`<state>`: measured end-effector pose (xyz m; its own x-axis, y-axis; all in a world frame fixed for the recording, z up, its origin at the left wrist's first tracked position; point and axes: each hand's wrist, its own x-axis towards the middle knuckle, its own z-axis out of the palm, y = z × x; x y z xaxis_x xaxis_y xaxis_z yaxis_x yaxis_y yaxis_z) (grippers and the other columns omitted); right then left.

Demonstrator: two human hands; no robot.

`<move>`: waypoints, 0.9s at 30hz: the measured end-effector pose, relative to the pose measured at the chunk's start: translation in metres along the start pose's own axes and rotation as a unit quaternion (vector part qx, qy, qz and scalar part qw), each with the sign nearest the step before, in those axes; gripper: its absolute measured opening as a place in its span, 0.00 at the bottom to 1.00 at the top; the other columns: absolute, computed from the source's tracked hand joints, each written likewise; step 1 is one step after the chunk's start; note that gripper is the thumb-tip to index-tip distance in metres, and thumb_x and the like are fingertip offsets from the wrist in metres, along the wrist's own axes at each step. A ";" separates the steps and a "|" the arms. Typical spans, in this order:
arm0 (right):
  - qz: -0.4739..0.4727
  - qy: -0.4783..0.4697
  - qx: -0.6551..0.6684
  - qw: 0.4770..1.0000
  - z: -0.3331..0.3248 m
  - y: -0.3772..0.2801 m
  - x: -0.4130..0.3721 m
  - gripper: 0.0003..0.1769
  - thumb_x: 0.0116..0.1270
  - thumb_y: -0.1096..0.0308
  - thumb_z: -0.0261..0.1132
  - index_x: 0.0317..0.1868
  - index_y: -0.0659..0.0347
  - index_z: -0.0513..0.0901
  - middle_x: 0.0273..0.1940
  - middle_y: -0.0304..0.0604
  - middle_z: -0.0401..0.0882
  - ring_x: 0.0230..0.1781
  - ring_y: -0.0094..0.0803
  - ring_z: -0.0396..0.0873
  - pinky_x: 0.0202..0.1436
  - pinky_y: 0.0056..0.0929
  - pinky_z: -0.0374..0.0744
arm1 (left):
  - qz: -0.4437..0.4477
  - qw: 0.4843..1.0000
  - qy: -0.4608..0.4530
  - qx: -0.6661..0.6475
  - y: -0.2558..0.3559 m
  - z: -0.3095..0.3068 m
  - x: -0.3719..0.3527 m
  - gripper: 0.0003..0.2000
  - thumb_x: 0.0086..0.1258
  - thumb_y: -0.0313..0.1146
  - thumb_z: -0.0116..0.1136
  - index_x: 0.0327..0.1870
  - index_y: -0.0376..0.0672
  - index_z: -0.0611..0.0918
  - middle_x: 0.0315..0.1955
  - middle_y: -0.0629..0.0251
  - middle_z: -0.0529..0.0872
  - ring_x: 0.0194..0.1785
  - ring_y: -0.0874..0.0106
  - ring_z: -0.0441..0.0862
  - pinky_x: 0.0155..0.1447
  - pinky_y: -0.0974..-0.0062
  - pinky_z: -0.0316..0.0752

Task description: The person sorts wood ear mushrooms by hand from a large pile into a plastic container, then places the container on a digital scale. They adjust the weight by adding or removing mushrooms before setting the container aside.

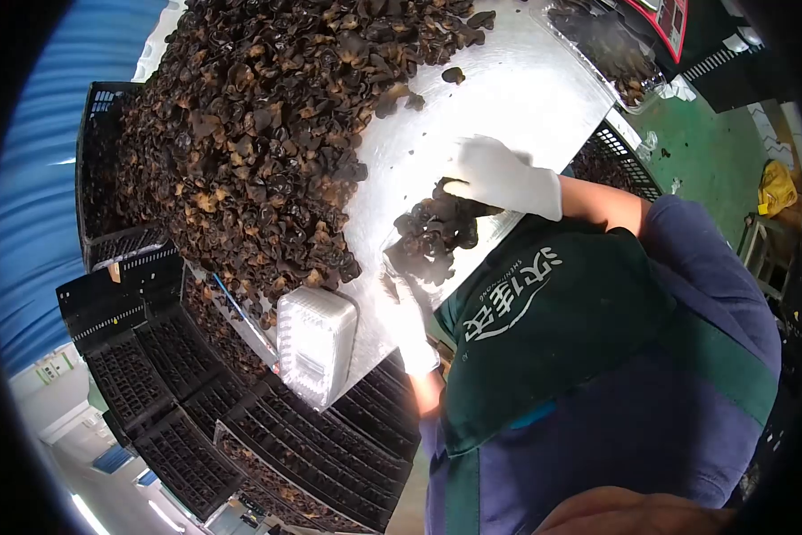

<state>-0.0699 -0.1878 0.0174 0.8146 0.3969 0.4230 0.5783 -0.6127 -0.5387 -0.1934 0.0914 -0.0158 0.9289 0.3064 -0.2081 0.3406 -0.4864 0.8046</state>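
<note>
A small heap of dark wood ear mushrooms (434, 234) lies at the table's near edge, in what looks like a clear plastic tray whose outline is mostly lost in glare. My right hand (504, 178), in a white glove, reaches over the heap with its fingers closed on some of the mushrooms. On the heap's other side, my gloved left hand (405, 312) grips the tray's edge; bright light washes out its fingers. Beside my left hand stands a stack of clear plastic trays (316, 343). A large pile of wood ear mushrooms (258, 143) covers much of the metal table (499, 89).
Black plastic crates (316, 446) with mushrooms in them stand below the table on the left. A filled clear bag (606, 53) and a red scale (669, 22) are at the upper right. Another black crate (628, 156) sits beside the table over the green floor (700, 143).
</note>
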 end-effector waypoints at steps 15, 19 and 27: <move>0.326 -0.071 0.110 0.936 -0.033 0.016 -0.059 0.09 0.65 0.72 0.66 0.45 0.61 0.81 0.29 0.43 0.81 0.28 0.31 0.80 0.35 0.30 0.78 | 0.016 0.998 -0.035 -0.045 0.011 0.009 0.003 0.17 0.71 0.19 0.56 0.60 0.33 0.76 0.40 0.68 0.83 0.41 0.81 0.79 0.50 0.82 0.75; 0.293 -0.004 0.139 0.946 -0.036 0.028 -0.066 0.08 0.63 0.68 0.69 0.37 0.63 0.80 0.28 0.47 0.80 0.28 0.40 0.79 0.36 0.32 0.77 | 0.027 0.998 -0.042 0.022 0.047 0.009 0.009 0.17 0.69 0.18 0.57 0.60 0.34 0.76 0.39 0.68 0.83 0.39 0.81 0.79 0.47 0.83 0.76; 0.318 0.100 0.081 0.939 -0.179 0.083 -0.043 0.14 0.61 0.67 0.60 0.46 0.62 0.80 0.30 0.48 0.79 0.30 0.38 0.77 0.38 0.35 0.76 | 0.116 0.950 -0.202 -0.209 0.186 0.071 0.063 0.18 0.68 0.19 0.59 0.59 0.37 0.77 0.34 0.69 0.82 0.34 0.81 0.77 0.39 0.83 0.75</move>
<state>-0.0657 -0.3782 0.0852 0.9821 -0.1614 0.0973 -0.0107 -0.5630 -0.8264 -0.0614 -0.0379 0.0812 0.9805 -0.1498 -0.1272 0.1114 -0.1097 0.9877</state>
